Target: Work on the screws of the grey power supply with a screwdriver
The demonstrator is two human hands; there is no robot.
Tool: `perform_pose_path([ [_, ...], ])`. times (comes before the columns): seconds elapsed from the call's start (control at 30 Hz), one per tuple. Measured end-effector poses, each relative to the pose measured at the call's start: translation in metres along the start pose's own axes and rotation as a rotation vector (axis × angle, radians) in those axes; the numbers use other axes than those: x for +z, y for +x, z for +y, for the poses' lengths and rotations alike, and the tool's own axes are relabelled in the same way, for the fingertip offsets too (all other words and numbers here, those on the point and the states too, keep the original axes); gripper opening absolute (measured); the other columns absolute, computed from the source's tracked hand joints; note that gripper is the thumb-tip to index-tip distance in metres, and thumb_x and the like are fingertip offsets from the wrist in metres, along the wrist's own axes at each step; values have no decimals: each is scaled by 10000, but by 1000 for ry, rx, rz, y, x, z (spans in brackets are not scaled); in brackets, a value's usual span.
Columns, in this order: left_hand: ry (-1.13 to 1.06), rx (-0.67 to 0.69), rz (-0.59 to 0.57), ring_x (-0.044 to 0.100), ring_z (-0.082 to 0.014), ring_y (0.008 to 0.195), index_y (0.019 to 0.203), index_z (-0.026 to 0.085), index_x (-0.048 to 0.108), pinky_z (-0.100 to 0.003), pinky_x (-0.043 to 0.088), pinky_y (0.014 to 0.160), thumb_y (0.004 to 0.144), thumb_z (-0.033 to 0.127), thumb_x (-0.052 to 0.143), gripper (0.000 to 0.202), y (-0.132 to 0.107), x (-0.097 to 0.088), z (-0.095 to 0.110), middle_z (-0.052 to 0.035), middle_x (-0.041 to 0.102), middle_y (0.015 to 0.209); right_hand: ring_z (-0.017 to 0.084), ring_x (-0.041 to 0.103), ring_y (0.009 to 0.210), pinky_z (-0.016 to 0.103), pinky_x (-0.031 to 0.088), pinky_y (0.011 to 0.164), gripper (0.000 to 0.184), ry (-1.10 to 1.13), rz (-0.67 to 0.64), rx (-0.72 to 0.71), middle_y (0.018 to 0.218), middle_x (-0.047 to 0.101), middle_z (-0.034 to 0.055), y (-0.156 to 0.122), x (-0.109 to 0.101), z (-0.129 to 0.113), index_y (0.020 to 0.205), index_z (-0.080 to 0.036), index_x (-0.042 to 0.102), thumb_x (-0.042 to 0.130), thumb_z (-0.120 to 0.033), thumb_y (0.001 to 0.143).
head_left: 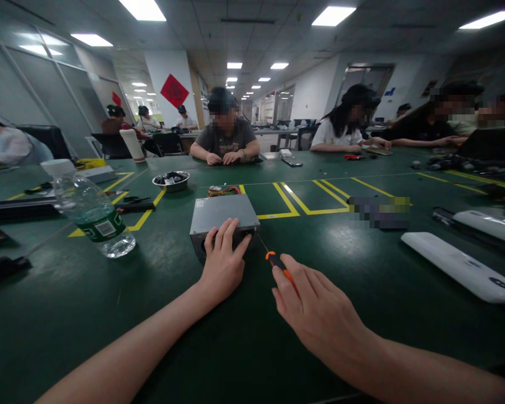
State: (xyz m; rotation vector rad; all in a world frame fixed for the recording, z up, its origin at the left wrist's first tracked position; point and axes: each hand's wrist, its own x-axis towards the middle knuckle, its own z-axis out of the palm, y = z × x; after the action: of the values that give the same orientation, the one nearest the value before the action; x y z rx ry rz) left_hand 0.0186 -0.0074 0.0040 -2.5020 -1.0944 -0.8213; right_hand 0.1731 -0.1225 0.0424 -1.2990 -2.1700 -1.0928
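Note:
A grey metal power-supply box (223,216) lies on the dark green table (151,314), with coloured wires (223,191) behind it. My left hand (223,261) rests on the box's near face, fingers laid flat against it. My right hand (309,306) is closed round a screwdriver with an orange and black handle (278,264). The thin shaft points up and left, its tip close to the box's near right corner.
A plastic water bottle (90,210) stands at the left. A metal bowl of small parts (170,180) sits behind the box. White elongated casings (458,264) lie at the right. Yellow tape lines (294,202) mark the table. Several people sit along the far side.

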Motion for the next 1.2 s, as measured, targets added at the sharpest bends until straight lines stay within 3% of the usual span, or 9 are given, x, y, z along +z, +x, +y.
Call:
perform_pose_path([
  [0.17, 7, 1, 8, 225, -308, 1314, 1169, 201, 537, -507, 175, 1034, 699, 65, 509, 491, 0, 1, 0, -167, 297, 1394, 201, 607, 762, 310, 453, 679, 291, 18, -1, -76, 880, 654, 140, 1, -4, 4, 989, -70, 599, 366, -25, 820],
  [0.3, 10, 1, 10, 224, -306, 1314, 1173, 206, 536, -508, 173, 1034, 691, 63, 511, 503, 0, 1, 0, -158, 294, 1399, 159, 563, 598, 274, 395, 554, 195, 0, -34, -10, 747, 631, 83, 0, -4, 10, 970, -114, 610, 462, -148, 847],
  [0.4, 9, 6, 18, 238, -309, 1307, 1171, 203, 539, -506, 182, 1030, 688, 65, 510, 503, 1, 0, 1, -153, 302, 1398, 152, 565, 610, 277, 393, 567, 209, -5, -37, 42, 767, 636, 86, -2, -2, 7, 934, -114, 621, 454, -223, 870],
  [0.5, 11, 6, 25, 249, -305, 1302, 1159, 198, 548, -501, 180, 1032, 680, 58, 510, 501, 1, 0, 1, -160, 315, 1388, 178, 600, 732, 288, 424, 644, 245, -20, -9, 30, 906, 646, 131, -3, 1, -1, 956, -89, 614, 393, -95, 850],
  [0.63, 10, 7, 22, 243, -300, 1306, 1158, 194, 551, -498, 172, 1036, 688, 66, 514, 489, 0, 1, 0, -168, 313, 1386, 199, 613, 783, 299, 443, 687, 327, -8, 3, -54, 930, 647, 144, -6, 1, -6, 977, -87, 601, 340, -3, 800],
  [0.83, -6, 1, 28, 249, -305, 1302, 1163, 206, 550, -506, 175, 1036, 696, 79, 514, 485, 0, 3, 0, -145, 307, 1397, 147, 565, 578, 261, 408, 530, 197, 13, -61, -3, 751, 629, 88, -9, 1, 3, 967, -118, 594, 434, -164, 862],
  [0.9, 2, 2, 23, 240, -301, 1306, 1167, 208, 548, -506, 176, 1035, 700, 82, 517, 485, 0, 3, 0, -151, 307, 1393, 164, 578, 616, 279, 424, 548, 199, 23, -72, 32, 792, 629, 100, -10, 4, 2, 954, -119, 591, 441, -218, 868],
  [1.03, 6, 1, 18, 233, -300, 1310, 1170, 206, 545, -501, 167, 1041, 691, 75, 525, 497, 0, 2, 0, -154, 305, 1393, 203, 610, 786, 316, 465, 664, 259, 31, -45, -6, 980, 617, 159, -13, 9, -5, 994, -120, 561, 385, -52, 816],
  [1.2, 4, -1, 24, 239, -300, 1307, 1165, 207, 548, -498, 173, 1037, 684, 70, 519, 501, 0, 3, 0, -154, 306, 1392, 192, 617, 802, 299, 466, 696, 269, 67, -4, -82, 965, 634, 160, -12, 3, 2, 1017, -129, 546, 385, -35, 823],
])
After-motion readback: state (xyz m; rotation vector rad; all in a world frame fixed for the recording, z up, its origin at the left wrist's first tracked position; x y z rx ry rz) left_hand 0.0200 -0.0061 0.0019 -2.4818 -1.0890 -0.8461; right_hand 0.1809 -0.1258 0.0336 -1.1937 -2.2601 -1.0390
